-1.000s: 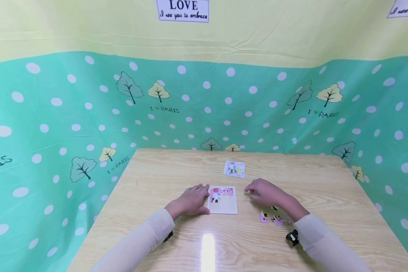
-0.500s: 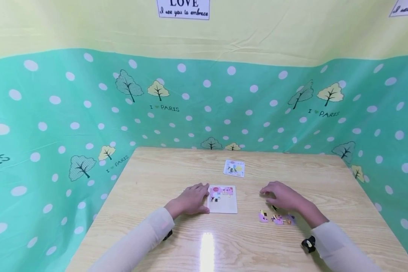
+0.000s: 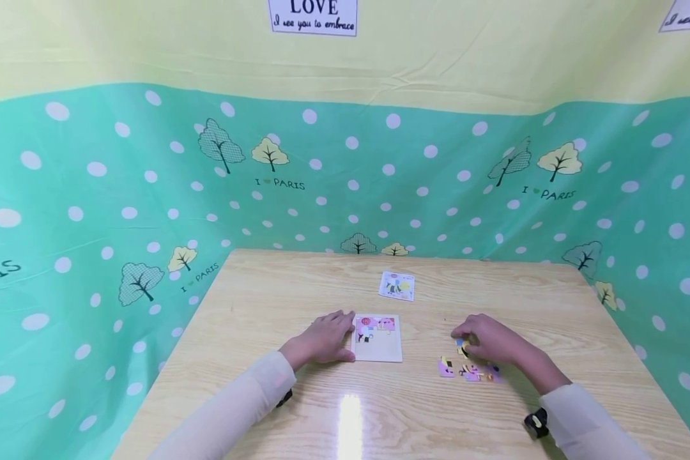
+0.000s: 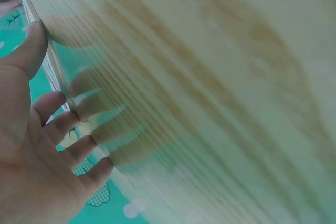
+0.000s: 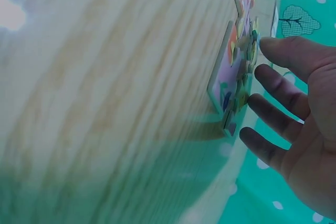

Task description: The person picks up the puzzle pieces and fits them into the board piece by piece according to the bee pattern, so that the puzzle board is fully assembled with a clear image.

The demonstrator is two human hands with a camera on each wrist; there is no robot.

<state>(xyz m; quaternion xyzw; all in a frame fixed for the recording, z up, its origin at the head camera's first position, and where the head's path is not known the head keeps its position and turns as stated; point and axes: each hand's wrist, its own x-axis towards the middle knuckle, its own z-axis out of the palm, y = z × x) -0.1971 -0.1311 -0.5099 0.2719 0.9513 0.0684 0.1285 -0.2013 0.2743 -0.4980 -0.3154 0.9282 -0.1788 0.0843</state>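
Note:
My left hand (image 3: 324, 337) lies at the left edge of a square white puzzle board (image 3: 386, 350), its thumb and fingertips against the rim. In the board's upper part sit a few fitted pieces with pink and bee-striped artwork. To the right, my right hand (image 3: 490, 338) hovers over loose puzzle pieces, thumb and fingers apart. Between thumb and fingers is a blue-and-yellow piece (image 3: 463, 347); whether the fingertips touch it I cannot tell. A pink piece with yellow (image 3: 446, 367) lies nearer me. In the right wrist view, a pink piece (image 5: 223, 72) lies flat beside the spread fingers (image 5: 270, 111).
A small picture card (image 3: 397, 285) lies behind the board. Under everything is a wood-grain table (image 3: 253, 306), with a dotted green cloth (image 3: 351, 185) hanging around its back and sides. More loose pieces (image 3: 478, 372) lie beneath the right hand and forearm.
My right hand has moved right and toward me, from beside the board to above the loose pieces. The left hand stays at the board.

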